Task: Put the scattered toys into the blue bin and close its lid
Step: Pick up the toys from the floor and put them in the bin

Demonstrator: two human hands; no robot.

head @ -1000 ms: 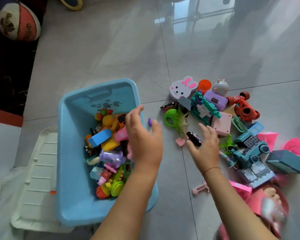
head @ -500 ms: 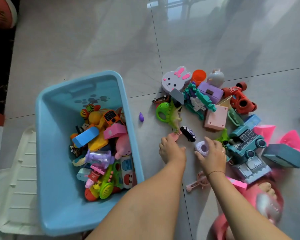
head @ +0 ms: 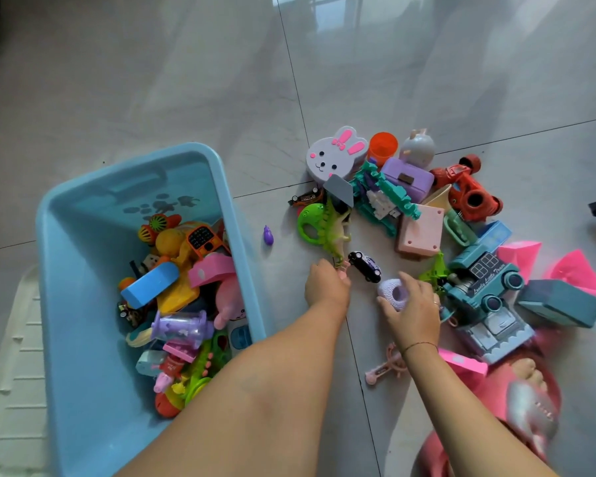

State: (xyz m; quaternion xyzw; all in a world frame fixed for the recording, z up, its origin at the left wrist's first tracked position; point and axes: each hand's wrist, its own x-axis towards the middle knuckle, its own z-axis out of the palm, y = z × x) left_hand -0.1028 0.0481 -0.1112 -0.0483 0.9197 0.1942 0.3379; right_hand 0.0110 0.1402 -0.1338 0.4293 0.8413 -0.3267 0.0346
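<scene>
My right hand [head: 410,311] curls around the lilac ring toy [head: 391,292]. My left hand [head: 326,285], right of the blue bin [head: 239,235], touches a small pink piece [head: 344,271]; whether it pinches it I cannot tell.

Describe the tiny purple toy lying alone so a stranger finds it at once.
Start at the blue bin on the left. Just beyond its right wall, on bare tile, lies the tiny purple toy. Unlike the piled toys further right, it touches nothing.
</scene>
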